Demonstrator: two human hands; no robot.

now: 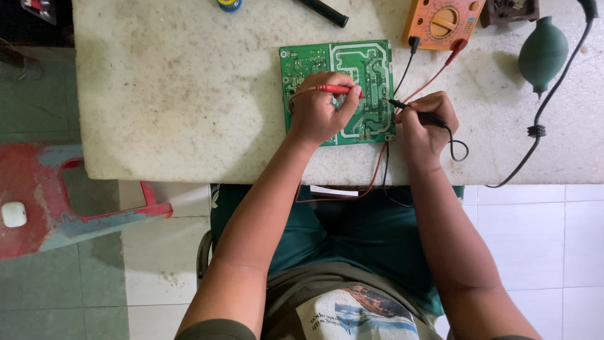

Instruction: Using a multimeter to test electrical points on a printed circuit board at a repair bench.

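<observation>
Okay, bench view:
Board: green circuit board [352,69] lying flat on the white stone table [176,94], solder side up, top centre.
Left hand: left hand [321,113] resting on the board's lower left, fingers pinched around the red probe [336,89]; probe lies level, tip pointing to 3 o'clock.
Right hand: right hand [426,123] just off the board's right edge, fingers closed on the black probe [409,108]; tip points to 10 o'clock and touches the board.
Tips: near each other, mid-board.
Meter: orange multimeter [443,22] at 1 o'clock from the board, red and black leads plugged in.
Blower: green rubber bulb [542,53] at 3 o'clock, well apart.
Floor: red plastic stool [69,201] at 8 o'clock.
</observation>
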